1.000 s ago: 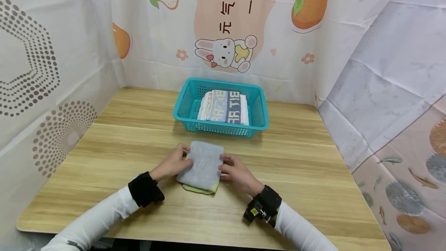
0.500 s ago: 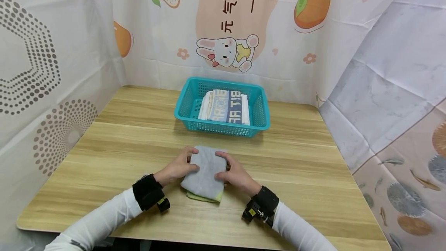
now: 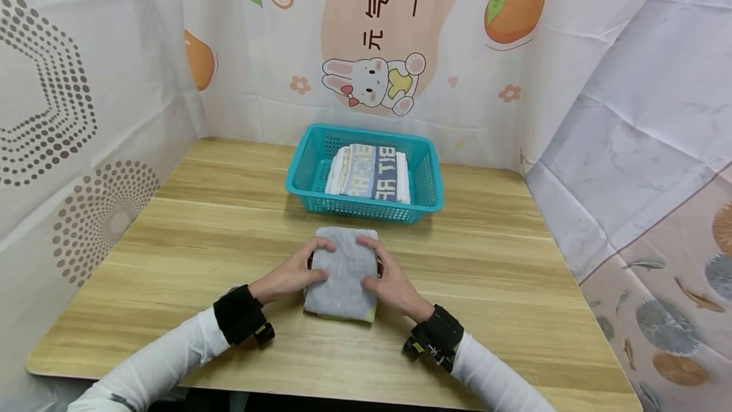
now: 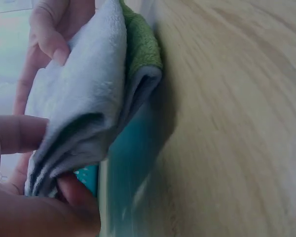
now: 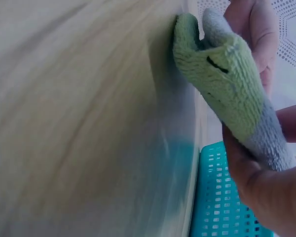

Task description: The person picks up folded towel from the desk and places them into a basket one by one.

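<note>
Between both hands is a folded grey towel (image 3: 343,278) with green parts along its underside and corner. My left hand (image 3: 294,272) grips its left side, thumb and a finger on top and other fingers tucked beneath. On the opposite side my right hand (image 3: 394,281) holds it the same way. In the left wrist view the layered folds of the towel (image 4: 89,94) are pinched between the fingers, raised off the tabletop. The right wrist view shows the green rounded edge of the towel (image 5: 232,84), held above the table.
Beyond the towel stands a teal plastic basket (image 3: 366,210) with folded towels (image 3: 368,173) inside, one printed with letters in blue and yellow. The wooden table (image 3: 189,259) is bordered by printed curtains (image 3: 257,68) at the back and sides.
Both hands have moved from the towel's edges to a firmer hold with fingers underneath. The towel has turned straighter and been lifted slightly.
</note>
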Available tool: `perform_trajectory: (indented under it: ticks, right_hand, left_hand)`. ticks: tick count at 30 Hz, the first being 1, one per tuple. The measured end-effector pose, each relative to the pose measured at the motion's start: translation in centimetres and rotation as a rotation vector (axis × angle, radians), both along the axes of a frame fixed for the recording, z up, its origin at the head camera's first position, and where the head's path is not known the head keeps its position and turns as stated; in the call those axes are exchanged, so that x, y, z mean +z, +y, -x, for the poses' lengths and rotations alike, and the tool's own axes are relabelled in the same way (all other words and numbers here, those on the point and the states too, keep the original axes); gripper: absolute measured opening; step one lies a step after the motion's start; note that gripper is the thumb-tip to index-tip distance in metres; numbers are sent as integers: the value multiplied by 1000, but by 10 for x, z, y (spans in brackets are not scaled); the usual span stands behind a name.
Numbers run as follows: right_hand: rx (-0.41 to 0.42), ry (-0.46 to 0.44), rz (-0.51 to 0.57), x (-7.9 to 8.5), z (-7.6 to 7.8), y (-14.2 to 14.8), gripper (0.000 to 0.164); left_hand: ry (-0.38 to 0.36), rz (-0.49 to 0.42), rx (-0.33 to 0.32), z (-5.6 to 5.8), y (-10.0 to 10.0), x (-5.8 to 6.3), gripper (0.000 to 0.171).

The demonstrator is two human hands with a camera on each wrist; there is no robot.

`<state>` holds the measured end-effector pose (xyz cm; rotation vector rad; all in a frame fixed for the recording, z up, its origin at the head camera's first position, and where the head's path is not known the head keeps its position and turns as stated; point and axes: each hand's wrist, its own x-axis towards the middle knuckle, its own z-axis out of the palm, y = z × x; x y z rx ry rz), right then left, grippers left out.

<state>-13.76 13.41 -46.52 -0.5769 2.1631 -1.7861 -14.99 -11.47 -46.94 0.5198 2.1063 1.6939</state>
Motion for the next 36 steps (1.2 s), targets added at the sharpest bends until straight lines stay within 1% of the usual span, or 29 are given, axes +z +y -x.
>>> perform_trajectory:
  ticks: [4,7,10,14,18,21,25,27,31,33,36]
  right_hand:
    - [-16,9,28,3,1,2,83]
    - [-61,21,44,7,4,3,79]
    - [-117,52,54,14,10,5,74]
    - [-166,131,44,30,25,6,71]
    - [-210,193,2,51,43,7,69]
    - [-235,204,-36,67,58,9,68]
    - [-229,218,-77,85,81,11,73]
    - [-225,218,-102,93,92,11,78]
    - [-225,179,-131,106,115,10,88]
    - [-225,155,-133,109,126,9,90]
    - [-229,132,-140,109,140,10,89]
  left_hand:
    - [16,5,-14,1,2,3,44]
    - [44,-10,-23,4,2,8,44]
    - [86,-36,-23,10,3,19,44]
    - [175,-42,-4,24,7,38,43]
    - [268,-26,24,43,13,59,40]
    - [328,-17,51,60,19,73,37]
    - [390,12,111,85,28,90,39]
    - [396,25,139,98,32,97,43]
    - [383,53,160,123,41,106,54]
    - [365,64,161,134,44,110,59]
    - [332,80,162,149,49,111,63]
